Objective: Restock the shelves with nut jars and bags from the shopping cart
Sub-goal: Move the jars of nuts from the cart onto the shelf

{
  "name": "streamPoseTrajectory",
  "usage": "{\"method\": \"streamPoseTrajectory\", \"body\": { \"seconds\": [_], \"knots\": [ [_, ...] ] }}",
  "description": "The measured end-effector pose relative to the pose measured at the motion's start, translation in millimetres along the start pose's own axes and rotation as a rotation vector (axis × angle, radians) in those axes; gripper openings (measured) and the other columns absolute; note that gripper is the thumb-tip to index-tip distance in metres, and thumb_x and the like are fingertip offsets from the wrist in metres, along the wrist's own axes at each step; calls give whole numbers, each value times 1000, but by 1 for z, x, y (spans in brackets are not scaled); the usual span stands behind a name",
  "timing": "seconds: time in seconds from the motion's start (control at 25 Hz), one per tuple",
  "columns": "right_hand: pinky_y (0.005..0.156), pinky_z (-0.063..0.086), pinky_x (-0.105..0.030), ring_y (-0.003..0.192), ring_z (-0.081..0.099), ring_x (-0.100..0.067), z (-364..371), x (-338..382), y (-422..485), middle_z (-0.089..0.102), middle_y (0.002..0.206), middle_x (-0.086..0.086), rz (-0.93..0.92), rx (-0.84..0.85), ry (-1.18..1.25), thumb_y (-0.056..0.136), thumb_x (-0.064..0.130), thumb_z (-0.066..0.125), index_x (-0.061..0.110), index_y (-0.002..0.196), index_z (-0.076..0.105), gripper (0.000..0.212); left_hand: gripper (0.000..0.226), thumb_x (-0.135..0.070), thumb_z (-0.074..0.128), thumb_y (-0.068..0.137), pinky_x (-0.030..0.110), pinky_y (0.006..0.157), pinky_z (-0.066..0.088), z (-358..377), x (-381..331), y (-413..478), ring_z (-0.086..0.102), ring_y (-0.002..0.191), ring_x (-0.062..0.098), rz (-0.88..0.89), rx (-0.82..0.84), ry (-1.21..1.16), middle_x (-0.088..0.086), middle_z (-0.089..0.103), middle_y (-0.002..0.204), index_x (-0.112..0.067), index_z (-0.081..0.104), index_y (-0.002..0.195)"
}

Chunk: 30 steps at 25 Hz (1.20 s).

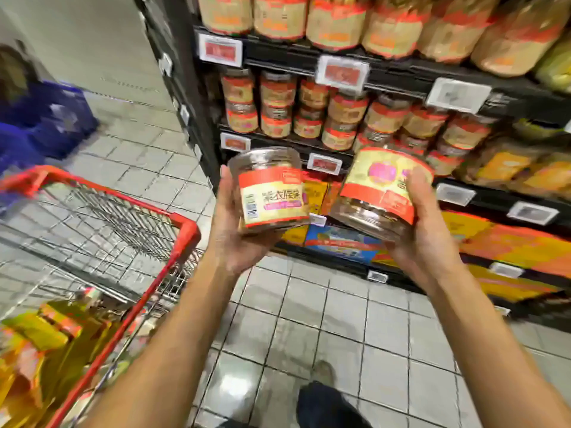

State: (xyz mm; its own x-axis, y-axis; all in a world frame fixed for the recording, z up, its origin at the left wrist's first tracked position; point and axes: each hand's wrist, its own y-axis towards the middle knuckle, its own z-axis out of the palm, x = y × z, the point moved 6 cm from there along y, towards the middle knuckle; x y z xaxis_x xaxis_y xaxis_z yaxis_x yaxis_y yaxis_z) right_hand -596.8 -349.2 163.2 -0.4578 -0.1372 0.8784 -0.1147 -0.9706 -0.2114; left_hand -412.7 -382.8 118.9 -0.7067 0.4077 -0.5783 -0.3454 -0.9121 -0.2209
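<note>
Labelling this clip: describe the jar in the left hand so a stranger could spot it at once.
Before the dark shelves, beside the red cart, two hands hold jars. The left hand holds the upright jar, barcode showing; the right hand holds a tilted jar.

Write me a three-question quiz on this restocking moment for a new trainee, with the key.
1. True or false: the left hand and the right hand are both empty.
2. The shopping cart stands: A) at the person's left; B) at the person's right; C) out of sight.
3. Fill in: the cart's rim is coloured ___.
Key: 1 false, the left hand grips the left jar and the right hand grips the right jar; 2 A; 3 red.
</note>
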Motion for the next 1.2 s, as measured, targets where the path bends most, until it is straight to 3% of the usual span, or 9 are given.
{"method": "streamPoseTrajectory", "body": {
  "seconds": [0.16, 0.24, 0.32, 0.4, 0.6, 0.68, 0.8, 1.04, 1.2],
  "knots": [
    [66, 57, -24, 78, 71, -9, -60, 32, 39, 75, 85, 3, 0, -15, 13, 68, 48, 51, 16, 95, 66, 43, 60, -62, 47, 73, 38, 85, 52, 33, 42, 66, 69, 93, 22, -13, -37, 83, 6, 73, 101, -18, 74, 101],
    [62, 56, -22, 76, 71, -8, -75, 34, 59, 75, 84, 3, 10, -28, 46, 69, 47, 52, 16, 87, 70, 40, 67, -69, 44, 70, 41, 89, 52, 39, 54, 90, 68, 96, 23, -25, -44, 121, 6, 72, 104, -19, 73, 105],
    [61, 55, -21, 77, 71, -8, -88, 32, 80, 75, 86, 2, 24, -44, 61, 69, 47, 53, 18, 79, 75, 37, 77, -74, 43, 62, 39, 81, 56, 41, 64, 118, 69, 96, 23, -40, -3, 108, 7, 73, 103, -17, 73, 104],
    [63, 56, -22, 83, 71, -9, -99, 24, 101, 75, 91, 1, 24, -60, 106, 68, 48, 55, 19, 81, 76, 38, 75, -73, 49, 60, 38, 77, 57, 37, 73, 142, 70, 92, 24, -62, -11, 69, 8, 73, 99, -15, 75, 99],
    [77, 58, -34, 96, 69, -11, -111, -6, 135, 74, 101, 3, -17, -83, 183, 55, 54, 71, 28, 89, 77, 43, 82, -71, 48, 68, 45, 98, 45, 3, 74, 188, 59, 111, 28, -59, -21, 72, 11, 65, 117, -14, 60, 125],
    [76, 58, -34, 96, 69, -10, -107, -22, 148, 74, 100, 4, -22, -84, 166, 57, 53, 72, 30, 89, 77, 39, 80, -73, 45, 64, 43, 90, 53, -11, 66, 202, 66, 102, 26, -22, 3, 95, 10, 70, 107, -13, 69, 113],
    [81, 56, -39, 102, 67, -14, -93, -48, 163, 72, 107, 1, -18, -83, 172, 47, 57, 79, 27, 95, 76, 57, 65, -67, 46, 71, 37, 78, 56, -30, 52, 221, 70, 91, 22, -6, 37, 115, 8, 74, 96, -15, 76, 95],
    [78, 57, -40, 101, 68, -15, -72, -79, 176, 72, 108, 0, -76, -158, 238, 39, 57, 83, 27, 96, 75, 65, 64, -65, 51, 71, 48, 99, 47, -65, 43, 239, 63, 107, 28, -134, 22, 160, 10, 69, 109, -16, 70, 108],
    [83, 53, -49, 103, 67, -15, -71, -85, 180, 72, 108, 2, -113, -205, 192, 38, 62, 82, 30, 94, 76, 65, 58, -67, 58, 70, 47, 88, 54, -55, 15, 249, 69, 97, 24, 48, 9, 309, 7, 73, 102, -21, 73, 102]
  ]
}}
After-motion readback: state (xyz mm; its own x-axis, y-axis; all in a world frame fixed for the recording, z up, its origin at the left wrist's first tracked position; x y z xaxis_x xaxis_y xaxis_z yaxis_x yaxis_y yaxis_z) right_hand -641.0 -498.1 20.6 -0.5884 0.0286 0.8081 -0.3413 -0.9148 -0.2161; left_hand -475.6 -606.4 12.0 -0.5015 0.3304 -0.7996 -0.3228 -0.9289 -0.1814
